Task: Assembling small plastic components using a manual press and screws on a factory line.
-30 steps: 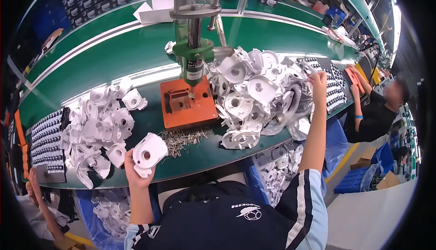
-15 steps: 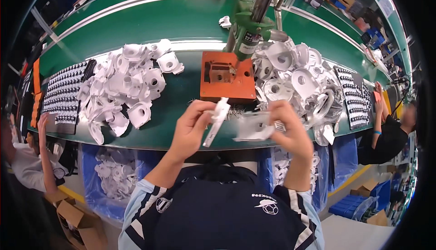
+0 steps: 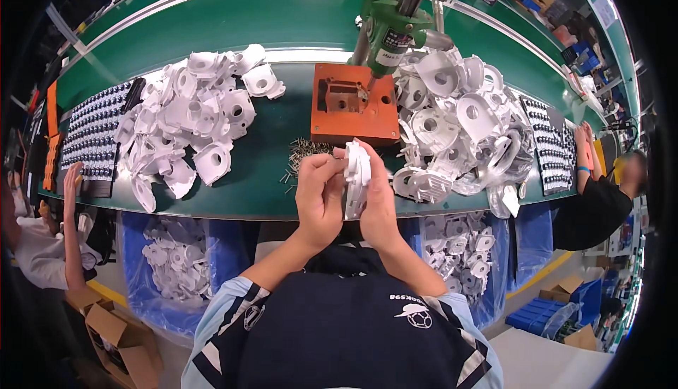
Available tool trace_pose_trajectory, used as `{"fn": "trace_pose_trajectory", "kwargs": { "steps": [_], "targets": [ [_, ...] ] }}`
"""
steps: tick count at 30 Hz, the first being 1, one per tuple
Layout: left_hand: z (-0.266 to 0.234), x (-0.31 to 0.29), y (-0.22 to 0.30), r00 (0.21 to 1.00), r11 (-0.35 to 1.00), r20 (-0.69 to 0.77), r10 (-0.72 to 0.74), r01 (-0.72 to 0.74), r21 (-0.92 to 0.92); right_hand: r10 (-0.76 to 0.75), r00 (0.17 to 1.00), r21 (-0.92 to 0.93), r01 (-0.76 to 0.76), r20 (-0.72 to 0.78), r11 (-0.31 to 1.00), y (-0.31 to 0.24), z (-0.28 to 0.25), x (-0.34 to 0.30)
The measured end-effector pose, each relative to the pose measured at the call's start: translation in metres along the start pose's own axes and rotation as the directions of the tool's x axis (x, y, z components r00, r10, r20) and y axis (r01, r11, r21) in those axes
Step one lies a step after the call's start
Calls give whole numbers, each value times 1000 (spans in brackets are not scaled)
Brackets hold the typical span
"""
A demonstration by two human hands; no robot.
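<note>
Between my two hands, upright near the table's front edge, are white plastic housing parts placed face to face. My left hand grips them from the left with its fingers closed. From the right, my right hand is wrapped along the other side; its palm hides much of that face. Just beyond the hands is an orange fixture block with a recess in its top. A scatter of small screws lies left of the block's front corner, close to my left hand.
Heaps of white plastic parts flank the block, a left heap and a right heap. A green press or screwdriving head stands over the block. Blue lined bins sit below the table edge. Co-workers sit at both sides.
My hands, each holding a separate white part half a second ago, have come together at the middle. The parts now meet face to face. The view has shifted slightly.
</note>
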State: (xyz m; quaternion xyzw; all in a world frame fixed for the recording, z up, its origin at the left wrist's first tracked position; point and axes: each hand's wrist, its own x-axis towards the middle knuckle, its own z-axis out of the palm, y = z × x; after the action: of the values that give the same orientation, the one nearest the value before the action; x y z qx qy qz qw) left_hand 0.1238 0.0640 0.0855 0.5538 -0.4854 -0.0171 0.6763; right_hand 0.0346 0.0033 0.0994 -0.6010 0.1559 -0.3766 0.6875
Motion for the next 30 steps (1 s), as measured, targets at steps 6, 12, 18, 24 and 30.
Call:
{"fn": "trace_pose_trajectory", "kwargs": {
  "steps": [6, 12, 18, 24, 30],
  "targets": [
    [-1, 11, -9, 987, 978, 30, 156, -158, 135, 77, 997, -10, -77, -12, 997, 1, 0, 1],
    [3, 6, -14, 996, 999, 92, 1, -4, 34, 125, 986, 95, -115, -107, 989, 8, 3, 4],
    [15, -15, -1, 976, 877, 119, -183, 217, -428, 68, 990, 207, -42, -122, 977, 3, -4, 9],
    [-13, 16, -13, 991, 987, 117, -65, 46, 157, -78, 995, 48, 75, 62, 996, -11, -8, 13],
    [-27, 94, -65, 840, 819, 490, 233, -441, 367, 157, 987, -559, -143, -23, 817, 7, -44, 6]
  ]
}}
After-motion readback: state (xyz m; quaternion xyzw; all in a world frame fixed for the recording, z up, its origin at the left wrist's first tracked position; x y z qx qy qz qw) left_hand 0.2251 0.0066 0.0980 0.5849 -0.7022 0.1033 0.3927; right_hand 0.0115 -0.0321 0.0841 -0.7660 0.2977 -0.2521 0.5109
